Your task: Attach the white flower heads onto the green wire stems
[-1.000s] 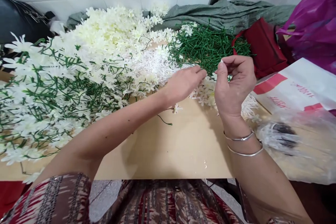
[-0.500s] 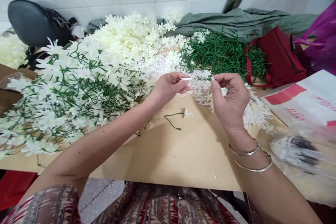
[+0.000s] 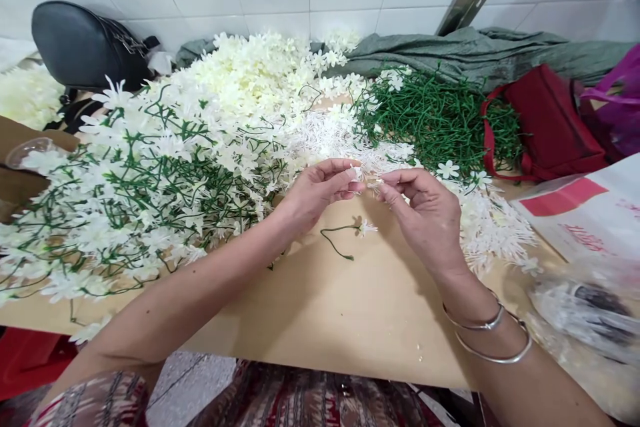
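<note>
R of hands [image 3: 433, 220], clr bag [image 3: 563, 333] w/ dk item [image 3: 600, 303]

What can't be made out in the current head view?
Head view:
White piece in the left hand: full shape, partly hidden by that hand.
Pale bit at the right hand: too small to identify.
Dark thing: obscured by clear plastic.
Purple bag, white bag: full extent, cut off by right edge.

Flowers [image 3: 170, 143] matt, cloth-like; bangles [image 3: 503, 361] glossy metal; tabletop [image 3: 340, 327] smooth.
</note>
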{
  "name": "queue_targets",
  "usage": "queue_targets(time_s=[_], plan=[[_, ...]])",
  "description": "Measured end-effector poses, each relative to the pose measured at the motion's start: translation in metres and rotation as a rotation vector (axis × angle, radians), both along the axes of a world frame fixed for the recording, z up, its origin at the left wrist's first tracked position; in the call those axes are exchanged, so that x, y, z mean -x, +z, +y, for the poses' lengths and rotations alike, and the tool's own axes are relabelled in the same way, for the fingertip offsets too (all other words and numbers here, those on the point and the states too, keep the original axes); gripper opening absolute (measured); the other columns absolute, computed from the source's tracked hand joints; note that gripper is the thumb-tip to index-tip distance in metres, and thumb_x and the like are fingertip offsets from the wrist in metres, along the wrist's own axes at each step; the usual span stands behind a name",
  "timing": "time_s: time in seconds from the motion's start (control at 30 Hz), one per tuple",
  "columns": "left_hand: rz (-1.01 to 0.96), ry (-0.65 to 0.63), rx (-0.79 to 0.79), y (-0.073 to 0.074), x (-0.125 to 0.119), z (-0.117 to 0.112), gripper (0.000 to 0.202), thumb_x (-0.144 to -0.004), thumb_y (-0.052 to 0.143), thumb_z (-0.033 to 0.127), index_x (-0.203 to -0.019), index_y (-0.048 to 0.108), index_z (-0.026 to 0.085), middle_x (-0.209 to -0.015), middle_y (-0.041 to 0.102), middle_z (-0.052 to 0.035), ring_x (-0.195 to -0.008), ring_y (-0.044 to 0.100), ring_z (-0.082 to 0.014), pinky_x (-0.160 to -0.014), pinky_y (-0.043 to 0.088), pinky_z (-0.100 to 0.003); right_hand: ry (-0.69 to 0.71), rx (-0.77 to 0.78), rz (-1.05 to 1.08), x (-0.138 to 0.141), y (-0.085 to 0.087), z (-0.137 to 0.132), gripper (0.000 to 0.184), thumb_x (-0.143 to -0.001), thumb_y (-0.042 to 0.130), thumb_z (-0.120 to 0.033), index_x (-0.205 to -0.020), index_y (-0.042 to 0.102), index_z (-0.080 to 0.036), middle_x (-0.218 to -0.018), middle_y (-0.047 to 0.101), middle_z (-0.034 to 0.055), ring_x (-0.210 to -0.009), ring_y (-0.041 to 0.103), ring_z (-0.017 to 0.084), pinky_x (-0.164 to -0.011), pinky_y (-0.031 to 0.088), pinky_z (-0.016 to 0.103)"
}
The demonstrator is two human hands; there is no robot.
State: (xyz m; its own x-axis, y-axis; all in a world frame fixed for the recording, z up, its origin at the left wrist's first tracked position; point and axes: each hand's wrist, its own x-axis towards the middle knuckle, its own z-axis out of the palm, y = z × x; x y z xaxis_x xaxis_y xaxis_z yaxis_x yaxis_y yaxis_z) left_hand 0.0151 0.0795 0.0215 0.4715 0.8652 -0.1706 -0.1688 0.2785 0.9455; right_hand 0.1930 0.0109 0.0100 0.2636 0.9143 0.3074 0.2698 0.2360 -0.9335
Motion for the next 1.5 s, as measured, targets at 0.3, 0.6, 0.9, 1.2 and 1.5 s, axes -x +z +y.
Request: queue_targets(time_s=[0.3, 0.6, 0.9, 1.2, 1.5], plan=[[-0.075, -0.007, 0.122, 0.002, -0.007, -0.005, 0.021, -0.086, 0.082, 0.036, -0.099, 0.076, 0.022, -0.102, 0.076, -0.0034, -0.084, 0.071, -0.0117, -0.071, 0.053, -0.023, 0.001, 0.054, 0.097, 0.004, 0.005, -0.001, 0.011, -0.086, 0.078, -0.031, -0.095, 0.074, -0.024, -0.087, 0.072, 0.0015, -0.079, 0.066, 0.018, -0.079, 0.055, 0.039], [-0.055, -0.099, 0.009, -0.010, -0.015, -0.005, 0.023, -0.090, 0.078, 0.038, -0.107, 0.078, 0.023, -0.110, 0.079, -0.0077, -0.105, 0.074, -0.0201, -0.093, 0.057, -0.036, -0.067, -0.005, 0.096, 0.008, 0.005, 0.000, 0.012, -0.084, 0.075, -0.024, -0.090, 0.065, -0.024, -0.081, 0.068, -0.0011, -0.076, 0.066, 0.016, -0.074, 0.056, 0.034], [0.026, -0.043, -0.148, -0.005, -0.023, -0.011, 0.021, -0.089, 0.077, 0.035, -0.105, 0.078, 0.021, -0.099, 0.080, -0.0038, -0.089, 0.072, -0.0146, -0.091, 0.059, -0.034, -0.149, -0.035, -0.067, 0.010, 0.007, -0.001, 0.017, -0.084, 0.073, -0.023, -0.096, 0.062, -0.026, -0.079, 0.067, -0.0029, -0.074, 0.065, 0.016, -0.073, 0.054, 0.034], [0.245, -0.063, -0.567, 0.003, -0.023, -0.016, 0.024, -0.102, 0.057, 0.032, -0.115, 0.075, 0.021, -0.109, 0.080, -0.0069, -0.100, 0.074, -0.0195, -0.095, 0.058, -0.036, -0.082, 0.027, 0.154, 0.010, 0.004, 0.001, 0.025, -0.083, 0.078, -0.026, -0.106, 0.069, -0.027, -0.072, 0.065, -0.0050, -0.066, 0.064, 0.015, -0.071, 0.057, 0.034], [0.183, -0.048, -0.623, 0.003, -0.023, -0.018, 0.019, -0.098, 0.067, 0.035, -0.110, 0.060, 0.021, -0.110, 0.076, -0.0081, -0.105, 0.076, -0.0204, -0.095, 0.058, -0.033, -0.105, 0.000, 0.208, 0.003, 0.006, 0.003, 0.008, -0.081, 0.080, -0.031, -0.085, 0.076, -0.025, -0.079, 0.075, 0.0008, -0.072, 0.065, 0.017, -0.069, 0.055, 0.034]])
